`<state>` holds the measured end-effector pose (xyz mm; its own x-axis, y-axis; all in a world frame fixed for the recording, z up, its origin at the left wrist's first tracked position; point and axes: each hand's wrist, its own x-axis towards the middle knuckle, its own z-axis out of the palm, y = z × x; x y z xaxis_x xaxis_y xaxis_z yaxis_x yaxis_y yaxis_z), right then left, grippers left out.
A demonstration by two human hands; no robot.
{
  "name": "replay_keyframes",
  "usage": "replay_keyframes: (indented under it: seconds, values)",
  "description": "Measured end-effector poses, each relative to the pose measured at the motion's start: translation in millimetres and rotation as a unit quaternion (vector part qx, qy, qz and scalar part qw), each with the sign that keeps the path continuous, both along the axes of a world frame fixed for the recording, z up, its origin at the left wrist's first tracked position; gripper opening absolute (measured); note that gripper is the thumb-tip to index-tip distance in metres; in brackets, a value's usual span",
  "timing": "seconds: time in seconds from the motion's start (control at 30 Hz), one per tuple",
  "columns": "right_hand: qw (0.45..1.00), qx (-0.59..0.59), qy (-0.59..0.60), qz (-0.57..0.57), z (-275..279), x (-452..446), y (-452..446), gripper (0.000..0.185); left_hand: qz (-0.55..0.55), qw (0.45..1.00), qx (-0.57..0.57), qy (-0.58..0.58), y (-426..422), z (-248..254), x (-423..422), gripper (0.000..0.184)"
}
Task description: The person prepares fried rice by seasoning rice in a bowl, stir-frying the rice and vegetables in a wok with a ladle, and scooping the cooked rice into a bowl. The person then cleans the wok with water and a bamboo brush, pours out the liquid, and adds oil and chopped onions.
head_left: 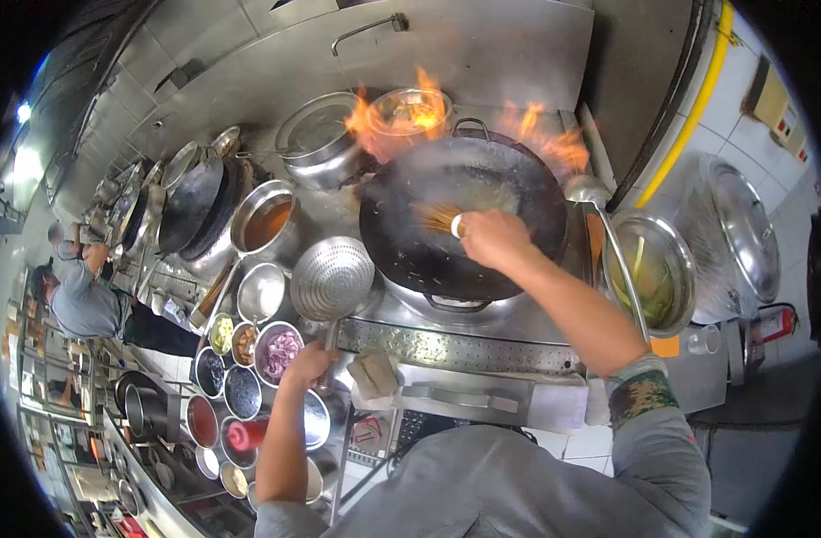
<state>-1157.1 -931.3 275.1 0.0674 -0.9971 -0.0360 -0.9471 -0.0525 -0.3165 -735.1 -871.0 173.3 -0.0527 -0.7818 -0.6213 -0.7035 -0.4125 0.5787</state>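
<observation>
Left hand [310, 366] front-left of black round metal wok [397, 255], fingers curled at handle of perforated steel skimmer [332, 278], can't tell if gripped; right hand [495, 238] over wok, closed round tan-bristled white-banded brush [439, 218], long axis running left across wok; orange flames [383, 130] behind wok

My right hand [493, 238] hides the rear end of the bamboo wok brush [435, 216], its bristles blurred; I can't tell whether my left hand [310, 364] grips the perforated strainer [332, 278].
</observation>
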Motion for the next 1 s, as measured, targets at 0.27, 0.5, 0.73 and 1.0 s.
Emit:
replay_keyframes:
  seconds: [0.27,0.5,0.73,1.0]
  values:
    - [0.997,0.017,-0.049,-0.06,-10,33,-9,0.024,0.378,0.767,0.21,0.473,39,16,-28,0.006]
    - [0.982,-0.129,-0.129,-0.042,53,6,63,0.038,0.249,0.928,-0.181,0.21,91,103,-52,0.028]
    - [0.959,-0.229,-0.165,-0.016,34,25,89,0.05,0.045,0.964,-0.222,0.138,24,129,-99,0.069]
    - [0.967,-0.203,-0.126,-0.09,5,-30,110,0.041,-0.063,0.945,-0.32,0.019,-8,94,-127,0.073]
